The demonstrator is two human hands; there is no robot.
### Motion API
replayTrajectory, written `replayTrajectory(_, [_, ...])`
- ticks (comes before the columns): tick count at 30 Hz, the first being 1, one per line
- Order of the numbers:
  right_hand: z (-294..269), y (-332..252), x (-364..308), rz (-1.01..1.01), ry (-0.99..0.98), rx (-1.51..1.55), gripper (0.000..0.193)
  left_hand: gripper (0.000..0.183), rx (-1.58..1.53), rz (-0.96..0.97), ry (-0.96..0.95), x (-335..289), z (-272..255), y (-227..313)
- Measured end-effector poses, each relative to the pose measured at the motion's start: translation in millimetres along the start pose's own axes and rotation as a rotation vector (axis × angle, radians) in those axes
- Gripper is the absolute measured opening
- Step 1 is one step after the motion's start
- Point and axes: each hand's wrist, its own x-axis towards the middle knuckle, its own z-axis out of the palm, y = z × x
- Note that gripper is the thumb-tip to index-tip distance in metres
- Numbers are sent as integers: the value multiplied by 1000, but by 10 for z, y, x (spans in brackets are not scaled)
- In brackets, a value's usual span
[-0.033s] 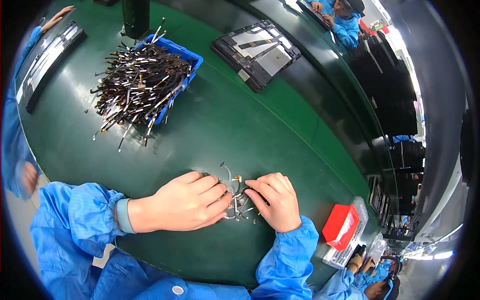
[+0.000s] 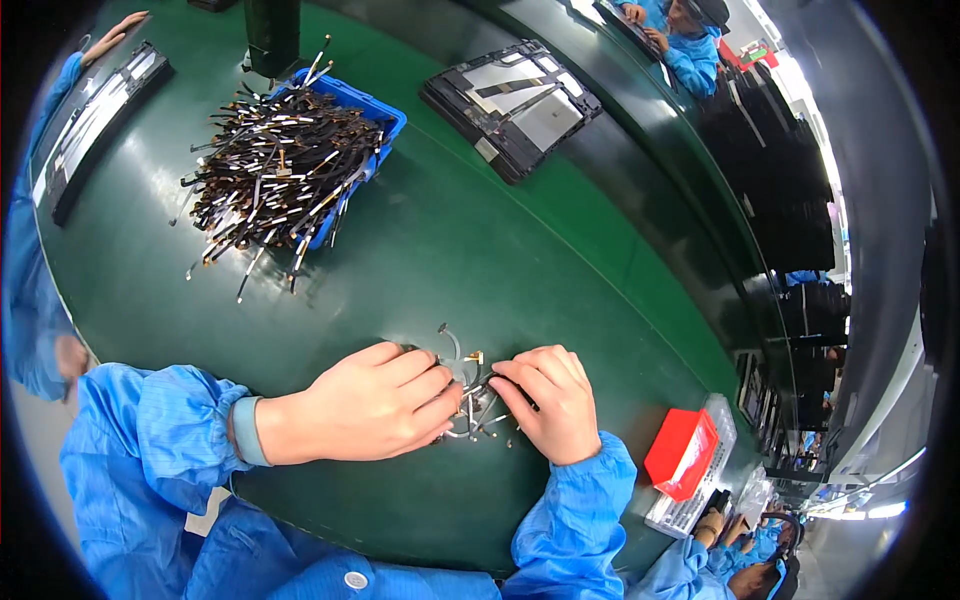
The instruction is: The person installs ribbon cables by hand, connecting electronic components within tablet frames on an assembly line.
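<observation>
My left hand (image 2: 375,405), a grey-blue band at its wrist, curls over a small cluster of thin flex cables (image 2: 475,425) near the front of the green table. Its fingertips are partly hidden, but the fingers close on the cables. To the right, my right hand (image 2: 552,400) pinches the end of a dark flex cable between thumb and fingers. Between the hands lie a pale, see-through patch (image 2: 462,370) and a gold connector end (image 2: 475,357). One grey cable with a round dark tip (image 2: 447,332) sticks out beyond the left fingers.
A blue basket (image 2: 375,105) heaped with flex cables (image 2: 280,170) stands at the back left. Opened flat devices (image 2: 515,105) are stacked behind it to the right; another (image 2: 105,125) lies far left. A red bin (image 2: 682,455) sits right. Co-workers in blue sit around.
My hands and the cables have barely moved. At the left edge, another person's blurred hand has shifted slightly.
</observation>
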Motion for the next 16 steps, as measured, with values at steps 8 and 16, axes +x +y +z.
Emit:
replayTrajectory(8, [27,-23,-24,0,11,-28,15,30,15,-26,19,30,-22,35])
replayTrajectory(16, [-54,-182,-22,-107,40,-181,16,33,21,20,-25,13,-34,34])
